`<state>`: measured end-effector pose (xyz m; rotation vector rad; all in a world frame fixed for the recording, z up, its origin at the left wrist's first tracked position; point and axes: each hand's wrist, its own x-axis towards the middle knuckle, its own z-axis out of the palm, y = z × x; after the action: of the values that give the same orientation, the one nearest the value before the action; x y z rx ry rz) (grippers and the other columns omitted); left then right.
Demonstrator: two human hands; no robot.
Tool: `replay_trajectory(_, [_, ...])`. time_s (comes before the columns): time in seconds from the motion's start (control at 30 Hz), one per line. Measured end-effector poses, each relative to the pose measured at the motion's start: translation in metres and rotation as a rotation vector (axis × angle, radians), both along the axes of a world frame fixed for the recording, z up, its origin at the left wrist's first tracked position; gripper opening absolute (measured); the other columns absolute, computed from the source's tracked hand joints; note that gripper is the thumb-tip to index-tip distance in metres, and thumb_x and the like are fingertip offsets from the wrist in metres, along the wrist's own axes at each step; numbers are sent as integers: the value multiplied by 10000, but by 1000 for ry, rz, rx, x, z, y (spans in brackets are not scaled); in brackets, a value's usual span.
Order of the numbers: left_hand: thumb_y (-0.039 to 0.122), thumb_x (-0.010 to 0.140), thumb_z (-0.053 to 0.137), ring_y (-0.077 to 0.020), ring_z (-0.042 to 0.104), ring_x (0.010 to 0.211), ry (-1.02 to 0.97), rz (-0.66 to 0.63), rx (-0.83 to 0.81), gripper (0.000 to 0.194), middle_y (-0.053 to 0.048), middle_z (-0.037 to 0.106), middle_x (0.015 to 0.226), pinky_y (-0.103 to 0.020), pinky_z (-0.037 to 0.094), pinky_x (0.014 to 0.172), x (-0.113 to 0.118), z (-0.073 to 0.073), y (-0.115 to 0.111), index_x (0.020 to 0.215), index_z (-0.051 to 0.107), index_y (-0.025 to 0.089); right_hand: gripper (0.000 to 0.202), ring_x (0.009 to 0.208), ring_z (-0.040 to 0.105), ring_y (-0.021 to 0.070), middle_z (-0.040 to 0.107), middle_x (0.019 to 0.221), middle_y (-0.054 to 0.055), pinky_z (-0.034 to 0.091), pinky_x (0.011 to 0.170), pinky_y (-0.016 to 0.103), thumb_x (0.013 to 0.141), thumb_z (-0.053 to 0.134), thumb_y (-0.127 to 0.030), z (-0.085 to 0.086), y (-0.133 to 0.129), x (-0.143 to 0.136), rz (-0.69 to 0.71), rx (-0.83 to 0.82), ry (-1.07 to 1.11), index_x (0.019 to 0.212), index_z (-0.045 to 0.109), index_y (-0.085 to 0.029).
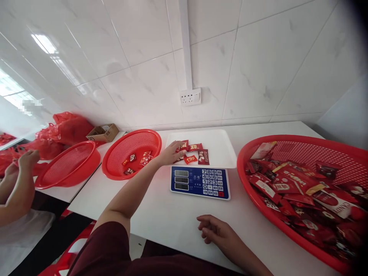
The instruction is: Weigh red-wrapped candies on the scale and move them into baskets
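My left hand (171, 154) reaches over the white weighing tray (221, 143), its visible fingers stretched and slightly apart, touching small wrapped snack packets at the tray's left side. Beside it lie a red packet (196, 147), a dark red packet (203, 156) and a small orange-red packet (190, 159). The tray belongs to a digital scale with a blue keypad panel (199, 182). Some fingertips are hidden, but no packet is visibly lifted. My right hand (214, 231) hovers low by the table's front edge, fingers loosely curled and apart, with nothing in it.
At right stands a large red basket (244, 172) heaped with packets. A smaller red basket (113, 153) at left holds several packets. Farther left are another red basket (67, 163), a cardboard box (103, 133), red bags (70, 128) and another person's arm (21, 184).
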<state>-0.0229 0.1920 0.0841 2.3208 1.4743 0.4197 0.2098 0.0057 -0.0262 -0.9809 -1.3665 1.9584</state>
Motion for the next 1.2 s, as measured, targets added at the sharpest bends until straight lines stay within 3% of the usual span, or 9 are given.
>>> replay_trajectory(0.13, [632,819,424,-307,52,1409,69,-19,24,753,-123,140,1528,-482,155,1121,5,-15,-6,1428,235,231,481,766,578,185,580,892,55,505,684,360,726,646,-547,-1,7,1,6,-45,30,1064,608,-208])
replay_trajectory(0.23, [661,821,376,-307,-24,1410,111,-62,45,771,-103,61,1547,-532,99,1115,19,-19,-6,1444,169,259,451,780,588,184,593,907,56,506,713,372,741,654,-513,0,11,2,3,-68,46,1079,608,-219])
replay_trajectory(0.43, [718,791,328,-367,36,1397,287,-90,197,722,-96,252,1499,-672,-38,1042,50,-14,1,1383,319,304,418,798,603,184,606,916,46,500,763,389,744,669,-482,1,12,3,-43,-116,60,1078,617,-236])
replay_trajectory(0.53, [701,800,326,-392,136,1373,315,-121,178,677,-94,393,1413,-700,-35,1024,59,-13,6,1330,407,287,395,797,606,180,608,925,44,498,768,389,760,663,-461,-2,12,4,-46,-127,70,1085,617,-242])
replay_trajectory(0.63, [611,840,354,-354,215,1357,293,-111,129,582,-78,463,1353,-692,-4,1037,58,-13,11,1320,410,286,368,800,604,172,608,929,39,494,775,383,770,664,-439,-5,14,4,-36,-140,89,1084,620,-253])
replay_trajectory(0.77, [641,830,361,-334,127,1392,244,-72,102,642,-86,280,1490,-684,50,1044,42,-9,1,1365,341,287,343,809,604,167,607,942,36,488,787,378,790,649,-421,-8,14,7,-27,-140,97,1095,620,-265])
replay_trajectory(0.9, [663,843,299,-318,70,1407,242,54,196,664,-38,184,1532,-666,66,1058,8,-5,-34,1411,251,322,349,808,605,173,608,946,43,488,784,379,793,642,-426,-9,12,8,-32,-129,86,1098,619,-258])
replay_trajectory(1.03, [593,880,306,-311,118,1403,343,310,328,621,-83,246,1510,-631,42,1079,-37,-10,-76,1411,295,272,379,795,607,182,612,940,53,490,776,386,779,645,-449,-9,12,7,-28,-129,59,1095,623,-240])
replay_trajectory(1.2, [451,922,298,-332,224,1372,447,526,296,492,-108,418,1418,-618,72,1086,-85,-20,-105,1352,427,249,398,833,611,199,623,953,64,486,793,387,772,647,-456,-8,16,8,8,-170,48,1111,624,-248])
